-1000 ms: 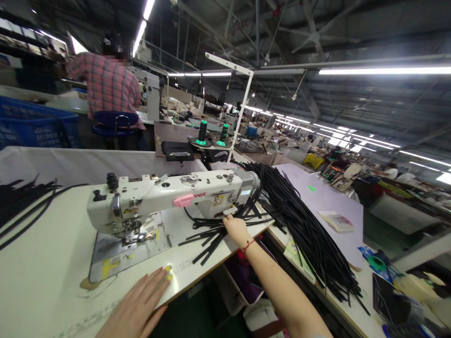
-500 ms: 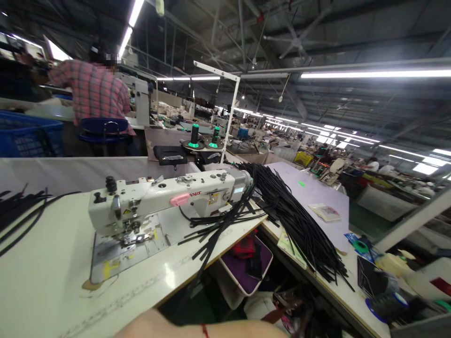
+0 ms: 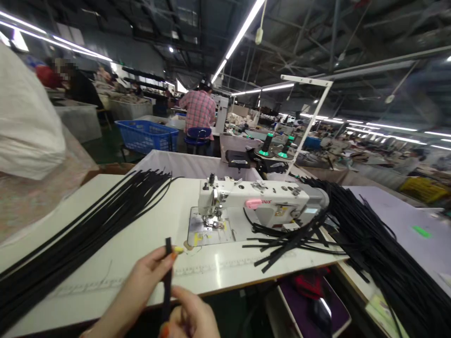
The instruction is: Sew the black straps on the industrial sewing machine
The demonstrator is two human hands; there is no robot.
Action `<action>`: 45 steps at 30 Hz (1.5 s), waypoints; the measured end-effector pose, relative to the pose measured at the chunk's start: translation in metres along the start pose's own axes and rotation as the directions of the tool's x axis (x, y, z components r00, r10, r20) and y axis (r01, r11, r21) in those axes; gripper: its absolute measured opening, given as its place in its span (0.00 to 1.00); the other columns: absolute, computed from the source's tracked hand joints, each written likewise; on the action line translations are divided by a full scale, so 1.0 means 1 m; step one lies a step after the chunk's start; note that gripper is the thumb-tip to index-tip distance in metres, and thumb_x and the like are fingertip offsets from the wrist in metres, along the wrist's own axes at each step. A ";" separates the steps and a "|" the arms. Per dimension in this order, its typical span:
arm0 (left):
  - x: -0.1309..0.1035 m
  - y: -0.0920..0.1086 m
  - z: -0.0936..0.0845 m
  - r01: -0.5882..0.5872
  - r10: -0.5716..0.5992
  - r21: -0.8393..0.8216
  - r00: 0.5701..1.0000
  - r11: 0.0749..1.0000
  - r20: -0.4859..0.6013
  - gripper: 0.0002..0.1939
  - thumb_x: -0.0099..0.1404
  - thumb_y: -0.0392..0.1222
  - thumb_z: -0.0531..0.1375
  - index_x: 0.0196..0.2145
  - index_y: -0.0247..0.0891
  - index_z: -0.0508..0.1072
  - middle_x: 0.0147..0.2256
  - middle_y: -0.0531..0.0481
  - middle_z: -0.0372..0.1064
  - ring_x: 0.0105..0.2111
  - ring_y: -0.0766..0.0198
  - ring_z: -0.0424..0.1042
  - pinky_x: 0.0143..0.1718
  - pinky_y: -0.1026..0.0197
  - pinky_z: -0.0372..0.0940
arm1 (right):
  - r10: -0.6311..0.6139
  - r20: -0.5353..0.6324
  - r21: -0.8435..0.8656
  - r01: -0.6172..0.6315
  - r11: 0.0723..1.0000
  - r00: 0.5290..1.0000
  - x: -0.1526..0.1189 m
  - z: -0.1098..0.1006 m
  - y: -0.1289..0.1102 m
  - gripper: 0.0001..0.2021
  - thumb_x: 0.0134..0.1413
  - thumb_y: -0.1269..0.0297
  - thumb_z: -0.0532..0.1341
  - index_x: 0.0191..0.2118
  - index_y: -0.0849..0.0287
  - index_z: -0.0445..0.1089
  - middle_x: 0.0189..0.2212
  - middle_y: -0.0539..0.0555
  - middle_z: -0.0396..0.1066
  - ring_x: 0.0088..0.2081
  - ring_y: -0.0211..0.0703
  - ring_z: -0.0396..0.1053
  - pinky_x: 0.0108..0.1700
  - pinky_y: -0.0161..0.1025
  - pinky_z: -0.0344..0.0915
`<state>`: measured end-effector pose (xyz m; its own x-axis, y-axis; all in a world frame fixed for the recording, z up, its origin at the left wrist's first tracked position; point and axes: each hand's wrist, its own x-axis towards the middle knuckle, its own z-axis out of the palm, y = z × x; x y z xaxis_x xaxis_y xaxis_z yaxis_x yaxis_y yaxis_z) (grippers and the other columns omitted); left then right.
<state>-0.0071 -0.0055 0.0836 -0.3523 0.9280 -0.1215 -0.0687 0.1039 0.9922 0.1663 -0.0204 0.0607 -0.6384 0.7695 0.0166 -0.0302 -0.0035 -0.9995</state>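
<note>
A narrow black strap (image 3: 167,281) stands roughly upright between my two hands at the table's front edge. My left hand (image 3: 150,270) pinches it just below its upper end, thumb and fingers pressed together. A small yellow piece (image 3: 178,249) shows at those fingertips; I cannot tell what it is. Lower down, my right hand (image 3: 195,313) has its fingers curled round the same strap, partly cut off by the bottom of the view. Beyond my hands is a white sewing machine (image 3: 236,197) with a pink piece (image 3: 253,203) on its arm.
Black straps (image 3: 105,220) lie in a long bundle on the left of the white table (image 3: 141,239). More straps (image 3: 366,239) drape over the right side. Thread cones (image 3: 267,144) stand behind the machine. A blue basket (image 3: 148,136) and a seated person (image 3: 199,110) are farther back.
The view has swung left, so the machine now sits farther right. Both hands have come into view with a black strap; before, only a blurred forearm and part of a hand showed.
</note>
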 end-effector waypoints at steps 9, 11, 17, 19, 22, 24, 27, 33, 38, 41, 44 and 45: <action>0.103 -0.057 0.021 -0.473 0.449 0.571 0.872 0.671 0.195 0.16 0.69 0.43 0.51 0.51 0.40 0.71 0.53 0.43 0.68 0.54 0.52 0.67 0.58 0.46 0.62 | 0.055 -0.258 -0.120 -0.088 0.989 0.965 0.050 -0.059 0.057 0.30 0.61 0.44 0.53 0.60 0.60 0.64 0.27 0.53 0.69 0.31 0.44 0.68 0.39 0.42 0.67; 0.127 -0.059 0.019 -0.568 0.510 0.661 0.802 0.490 0.311 0.18 0.69 0.37 0.50 0.54 0.41 0.69 0.57 0.44 0.65 0.58 0.54 0.63 0.61 0.46 0.59 | 0.070 -0.230 -0.138 -0.104 0.985 0.971 0.069 -0.069 0.048 0.26 0.62 0.50 0.53 0.60 0.60 0.64 0.30 0.54 0.70 0.34 0.45 0.69 0.44 0.43 0.66; 0.160 -0.069 0.024 -0.699 0.488 0.683 0.682 0.215 0.544 0.20 0.70 0.32 0.49 0.58 0.38 0.65 0.57 0.42 0.66 0.58 0.57 0.65 0.61 0.47 0.60 | 0.126 -0.259 -0.102 -0.157 0.982 0.958 0.113 -0.082 0.045 0.22 0.60 0.61 0.53 0.57 0.66 0.64 0.26 0.52 0.68 0.31 0.43 0.65 0.39 0.41 0.65; 0.158 -0.074 0.024 -0.681 0.467 0.716 0.688 0.153 0.555 0.19 0.70 0.33 0.49 0.57 0.36 0.66 0.57 0.41 0.66 0.58 0.55 0.64 0.61 0.46 0.60 | 0.156 -0.275 -0.087 -0.186 0.979 0.949 0.117 -0.083 0.048 0.21 0.60 0.61 0.53 0.55 0.66 0.65 0.25 0.50 0.67 0.30 0.42 0.64 0.37 0.40 0.63; 0.150 -0.078 0.024 -0.650 0.435 0.755 0.705 0.082 0.560 0.18 0.70 0.35 0.50 0.56 0.35 0.67 0.59 0.41 0.64 0.60 0.53 0.62 0.61 0.43 0.58 | 0.172 -0.273 -0.089 -0.203 0.975 0.947 0.119 -0.083 0.048 0.17 0.60 0.63 0.53 0.51 0.65 0.67 0.24 0.50 0.67 0.29 0.41 0.64 0.37 0.39 0.61; 0.146 -0.076 0.024 -0.641 0.415 0.765 0.714 0.062 0.564 0.18 0.70 0.36 0.52 0.56 0.37 0.66 0.59 0.42 0.64 0.60 0.52 0.62 0.61 0.42 0.57 | 0.177 -0.259 -0.085 -0.205 0.975 0.950 0.120 -0.083 0.046 0.14 0.59 0.64 0.53 0.46 0.64 0.68 0.24 0.49 0.66 0.29 0.40 0.63 0.36 0.38 0.60; 0.142 -0.073 0.025 -0.627 0.396 0.776 0.731 0.069 0.556 0.18 0.70 0.38 0.53 0.57 0.38 0.66 0.60 0.45 0.63 0.61 0.52 0.61 0.61 0.43 0.56 | 0.197 -0.247 -0.078 -0.222 0.972 0.949 0.122 -0.082 0.043 0.10 0.59 0.64 0.52 0.41 0.62 0.67 0.24 0.48 0.65 0.28 0.40 0.62 0.34 0.37 0.59; 0.140 -0.074 0.025 -0.621 0.397 0.778 0.741 0.096 0.542 0.18 0.71 0.41 0.52 0.57 0.40 0.66 0.61 0.45 0.62 0.61 0.52 0.59 0.61 0.44 0.56 | 0.214 -0.253 -0.098 -0.245 0.965 0.944 0.125 -0.082 0.041 0.10 0.59 0.65 0.51 0.40 0.62 0.66 0.24 0.48 0.64 0.28 0.39 0.61 0.34 0.36 0.58; 0.140 -0.076 0.025 -0.610 0.395 0.788 0.746 0.084 0.536 0.19 0.72 0.40 0.51 0.58 0.40 0.65 0.61 0.46 0.61 0.61 0.52 0.59 0.61 0.44 0.54 | 0.212 -0.253 -0.104 -0.245 0.964 0.944 0.125 -0.082 0.043 0.13 0.60 0.64 0.51 0.46 0.65 0.66 0.25 0.49 0.66 0.29 0.40 0.62 0.35 0.38 0.59; 0.140 -0.076 0.026 -0.609 0.394 0.788 0.748 0.086 0.535 0.19 0.71 0.40 0.51 0.58 0.40 0.65 0.61 0.46 0.62 0.61 0.51 0.58 0.61 0.43 0.54 | 0.223 -0.250 -0.102 -0.254 0.962 0.942 0.126 -0.082 0.043 0.14 0.60 0.64 0.51 0.47 0.65 0.66 0.25 0.49 0.66 0.29 0.40 0.62 0.35 0.38 0.59; 0.141 -0.077 0.026 -0.615 0.399 0.783 0.744 0.093 0.536 0.19 0.71 0.41 0.51 0.58 0.40 0.66 0.60 0.45 0.62 0.61 0.51 0.59 0.61 0.42 0.54 | 0.229 -0.240 -0.107 -0.260 0.960 0.943 0.126 -0.084 0.042 0.14 0.60 0.65 0.51 0.47 0.66 0.66 0.24 0.49 0.66 0.28 0.40 0.62 0.34 0.37 0.58; 0.141 -0.077 0.026 -0.617 0.404 0.781 0.742 0.097 0.535 0.19 0.71 0.41 0.51 0.58 0.40 0.66 0.60 0.45 0.63 0.61 0.51 0.59 0.61 0.43 0.54 | 0.229 -0.235 -0.107 -0.259 0.960 0.945 0.126 -0.084 0.042 0.14 0.60 0.65 0.51 0.47 0.66 0.66 0.24 0.49 0.66 0.28 0.40 0.62 0.34 0.38 0.59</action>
<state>-0.0277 0.1267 -0.0091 0.2106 0.9219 0.3251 0.9397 -0.2826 0.1925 0.1494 0.1299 0.0190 -0.4289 0.8764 -0.2188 0.2189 -0.1342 -0.9665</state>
